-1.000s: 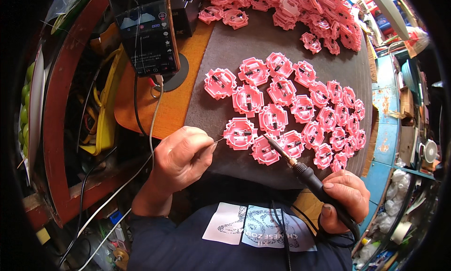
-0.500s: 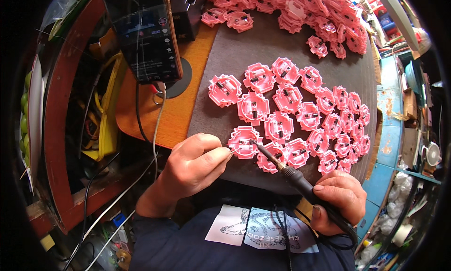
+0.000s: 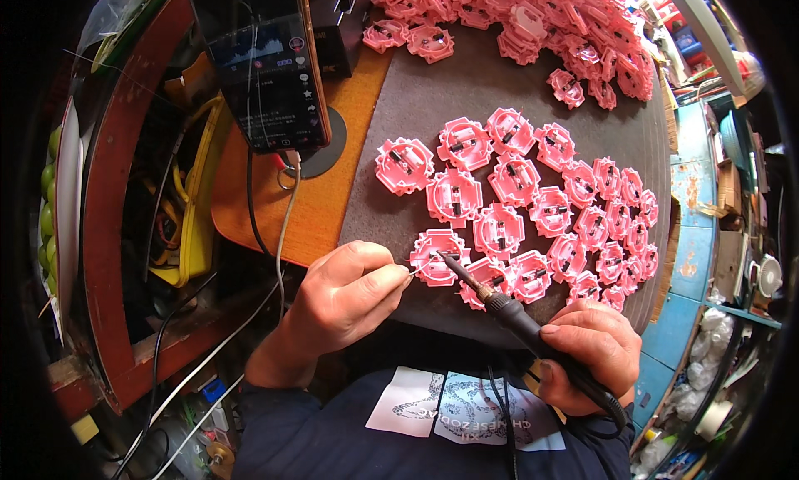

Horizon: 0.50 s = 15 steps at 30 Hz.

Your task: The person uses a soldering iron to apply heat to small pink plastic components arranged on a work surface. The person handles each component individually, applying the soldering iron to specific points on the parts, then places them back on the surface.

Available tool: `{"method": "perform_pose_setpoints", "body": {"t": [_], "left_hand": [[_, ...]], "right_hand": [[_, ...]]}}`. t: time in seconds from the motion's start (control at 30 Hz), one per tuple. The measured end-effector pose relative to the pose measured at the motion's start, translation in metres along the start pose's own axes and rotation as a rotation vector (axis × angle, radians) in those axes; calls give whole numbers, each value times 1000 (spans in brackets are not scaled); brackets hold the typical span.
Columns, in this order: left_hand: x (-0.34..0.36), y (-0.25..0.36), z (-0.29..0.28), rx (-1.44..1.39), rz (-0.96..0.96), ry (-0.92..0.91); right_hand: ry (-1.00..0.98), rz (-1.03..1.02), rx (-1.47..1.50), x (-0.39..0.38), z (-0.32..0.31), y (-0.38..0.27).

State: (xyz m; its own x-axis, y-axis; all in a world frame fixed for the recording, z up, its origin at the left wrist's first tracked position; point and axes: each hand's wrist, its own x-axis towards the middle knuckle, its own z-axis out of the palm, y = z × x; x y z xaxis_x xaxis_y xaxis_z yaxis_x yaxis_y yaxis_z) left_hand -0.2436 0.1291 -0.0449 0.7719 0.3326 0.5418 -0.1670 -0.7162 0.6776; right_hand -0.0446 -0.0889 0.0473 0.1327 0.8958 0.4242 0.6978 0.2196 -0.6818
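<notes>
My left hand (image 3: 345,301) pinches a thin solder wire (image 3: 419,268) whose end meets the nearest pink plastic part (image 3: 439,256). My right hand (image 3: 588,355) grips a black soldering iron (image 3: 516,314), its tip resting on that same part. Several more pink parts (image 3: 533,201) lie in rows on the dark grey mat (image 3: 499,85) beyond it.
A heap of pink parts (image 3: 541,22) fills the mat's far side. A phone (image 3: 262,60) stands on a round stand at the left on the orange table (image 3: 320,205), with cables trailing down. Yellow wires and clutter sit in a red-rimmed box (image 3: 104,205) at far left.
The view has shifted slightly. My left hand brought the solder wire up to the nearest pink part, and the iron's tip stays on it.
</notes>
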Motion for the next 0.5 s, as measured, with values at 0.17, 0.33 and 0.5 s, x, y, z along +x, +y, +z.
{"method": "perform_pose_setpoints", "body": {"t": [0.17, 0.33, 0.5], "left_hand": [[0, 0, 0, -4, -5, -1], [0, -1, 0, -1, 28, -15], [1, -2, 1, 4, 24, -16]], "right_hand": [[-13, -2, 10, 0, 2, 2], [-5, 4, 1, 0, 2, 1], [-9, 5, -4, 1, 3, 2]]}}
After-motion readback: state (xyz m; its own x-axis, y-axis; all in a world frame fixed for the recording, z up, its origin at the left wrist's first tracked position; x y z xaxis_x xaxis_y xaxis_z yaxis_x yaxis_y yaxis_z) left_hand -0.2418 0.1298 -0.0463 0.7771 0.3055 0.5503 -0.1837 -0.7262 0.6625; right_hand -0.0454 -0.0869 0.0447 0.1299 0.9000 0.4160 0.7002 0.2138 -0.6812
